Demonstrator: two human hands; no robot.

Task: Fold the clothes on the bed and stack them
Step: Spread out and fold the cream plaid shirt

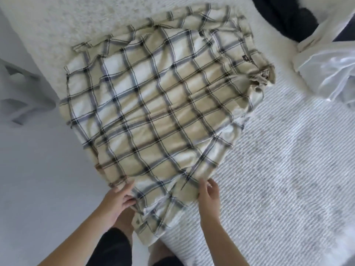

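A beige and white plaid shirt (153, 104) lies spread flat on the bed (278, 169), collar to the far right, hem hanging over the near edge. My left hand (120, 196) grips the near left edge of the shirt, fingers curled into the fabric. My right hand (208, 192) pinches the hem fold at the near right, thumb and fingers on the cloth.
A white fuzzy blanket (73, 22) covers the far part of the bed. White clothes (326, 60) and a dark garment (284, 16) lie at the far right. A grey garment (21, 93) sits at the left. The floor is pale on the near left.
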